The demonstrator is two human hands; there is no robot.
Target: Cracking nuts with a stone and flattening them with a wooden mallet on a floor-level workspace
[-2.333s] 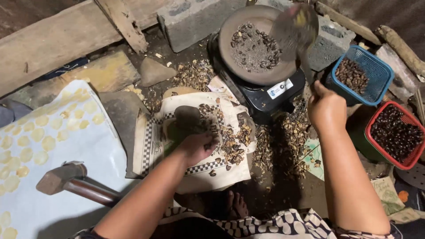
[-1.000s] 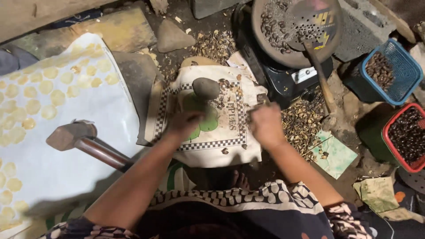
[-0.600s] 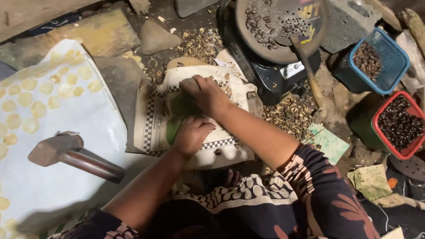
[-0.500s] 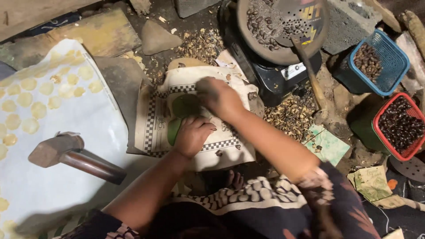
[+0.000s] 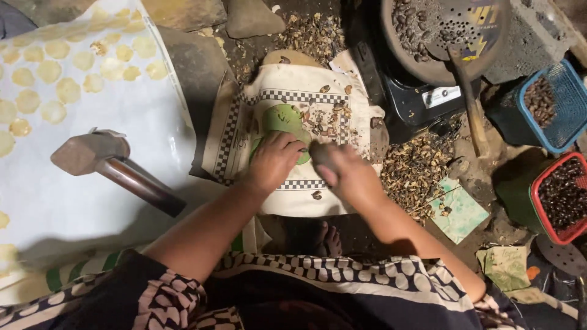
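Observation:
My left hand [image 5: 274,162] lies on a cream cloth [image 5: 282,82] with a checkered border, fingertips curled down on its green patch [image 5: 281,116]; whatever is under them is hidden. My right hand [image 5: 345,177], blurred by motion, is closed around a dark grey stone [image 5: 320,160] just right of the left hand, low over the cloth. Several dark shell bits [image 5: 324,116] lie scattered on the cloth's far right part.
A hammer [image 5: 92,153] rests on a white sheet [image 5: 67,201] dotted with flat yellow discs. A pan of dark nuts [image 5: 416,43] with a perforated ladle [image 5: 474,27] sits on a black stove. Blue [image 5: 553,107] and red [image 5: 565,195] baskets hold nuts. Shell litter [image 5: 416,171] lies right.
My right hand left the ladle, reached to the far side of the cloth, took up the grey stone there and brought it near beside my left hand. Most shells are gone from the cloth.

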